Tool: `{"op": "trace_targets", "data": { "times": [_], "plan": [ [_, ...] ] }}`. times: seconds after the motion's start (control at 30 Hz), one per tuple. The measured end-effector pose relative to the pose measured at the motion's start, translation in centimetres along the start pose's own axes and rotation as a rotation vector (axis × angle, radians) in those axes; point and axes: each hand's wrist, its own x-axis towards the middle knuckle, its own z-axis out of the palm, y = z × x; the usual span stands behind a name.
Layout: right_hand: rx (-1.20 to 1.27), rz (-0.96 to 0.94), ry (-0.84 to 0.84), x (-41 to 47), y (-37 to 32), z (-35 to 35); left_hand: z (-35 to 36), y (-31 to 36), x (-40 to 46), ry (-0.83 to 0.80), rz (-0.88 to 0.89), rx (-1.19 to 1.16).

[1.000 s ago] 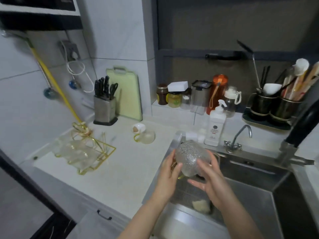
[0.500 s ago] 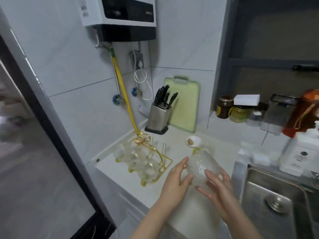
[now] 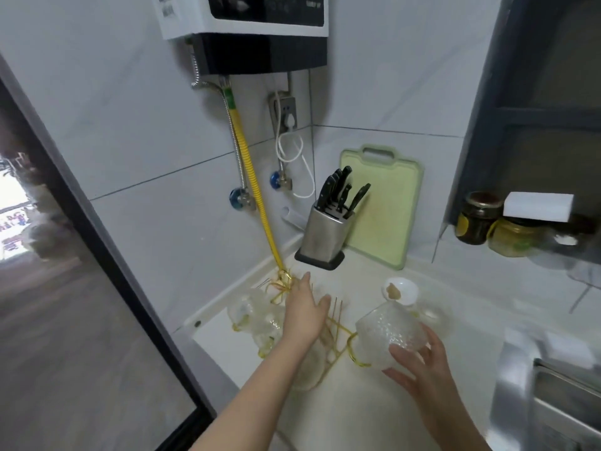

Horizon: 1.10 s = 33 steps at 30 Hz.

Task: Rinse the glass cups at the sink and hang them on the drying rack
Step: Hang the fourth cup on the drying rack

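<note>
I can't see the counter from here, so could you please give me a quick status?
Left hand open, over gold rack. Right hand holding textured glass cup, not yet hung. Other cups already on rack.

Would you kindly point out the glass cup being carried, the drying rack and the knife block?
glass cup (image 3: 388, 336), head view, textured side wall.
drying rack (image 3: 338, 330), head view, gold wire prongs.
knife block (image 3: 323, 236), head view, steel front face.
</note>
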Motion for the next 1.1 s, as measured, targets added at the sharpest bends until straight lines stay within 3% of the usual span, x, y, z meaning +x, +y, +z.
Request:
{"op": "trace_targets", "data": {
  "times": [0.2, 0.37, 0.73, 1.1],
  "plan": [
    [-0.053, 0.016, -0.041, 4.8, -0.5, -0.3, 1.8, -2.0, 6.9, 0.051, -0.115, 0.357],
    [-0.099, 0.010, -0.058, 6.8, 0.6, -0.3, 2.7, -3.1, 8.3, 0.066, -0.161, 0.456],
    [-0.232, 0.049, -0.010, 7.5, 2.0, 1.7, 2.8, -4.9, 8.5, 0.061, 0.006, 0.278],
    [-0.451, 0.011, 0.098, 5.4, 1.6, 1.8, 1.5, -5.6, 8.4, -0.288, 0.253, 0.178]
  ]
}}
